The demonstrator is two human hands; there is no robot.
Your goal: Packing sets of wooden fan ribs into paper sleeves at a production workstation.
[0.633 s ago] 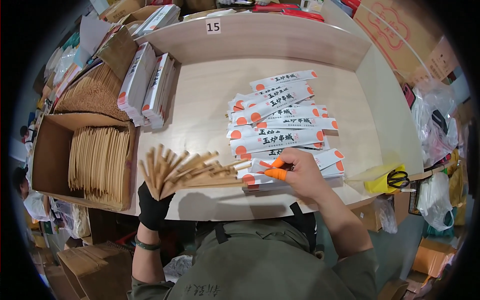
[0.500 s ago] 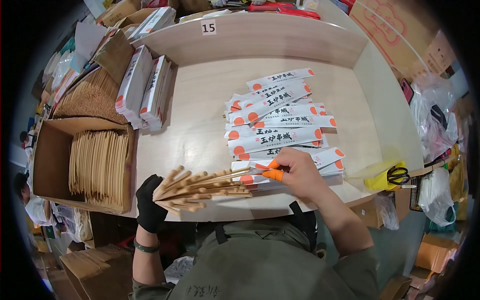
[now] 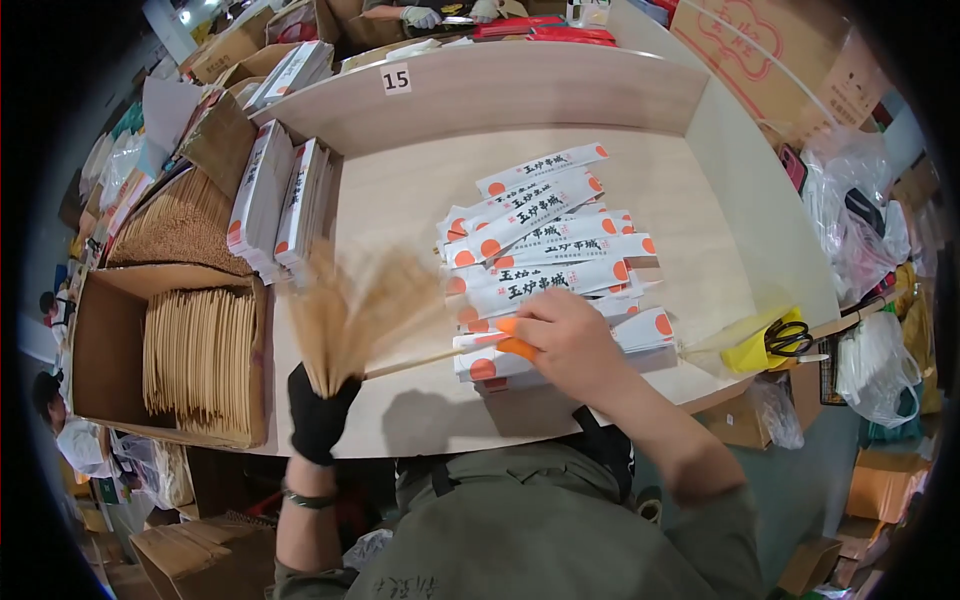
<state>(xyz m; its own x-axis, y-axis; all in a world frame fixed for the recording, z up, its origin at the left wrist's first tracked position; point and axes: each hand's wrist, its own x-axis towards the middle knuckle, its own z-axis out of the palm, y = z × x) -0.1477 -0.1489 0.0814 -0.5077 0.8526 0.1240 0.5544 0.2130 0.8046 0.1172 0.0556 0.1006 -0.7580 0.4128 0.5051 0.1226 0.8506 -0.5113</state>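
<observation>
The black-gloved left hand (image 3: 322,412) is closed round a blurred fan of sticks (image 3: 338,325), with 1 single stick (image 3: 425,360), its long axis slanting up rightward, reaching the right hand (image 3: 570,345), whose orange-capped fingers (image 3: 516,348) seem pinched on its end above paper sleeves (image 3: 500,295).

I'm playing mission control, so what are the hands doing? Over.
Left hand: gripping fanned wooden sticks. Right hand: pinching one stick by its end, above white sleeves. Black-handled scissors: off to the right, away from both hands.
</observation>
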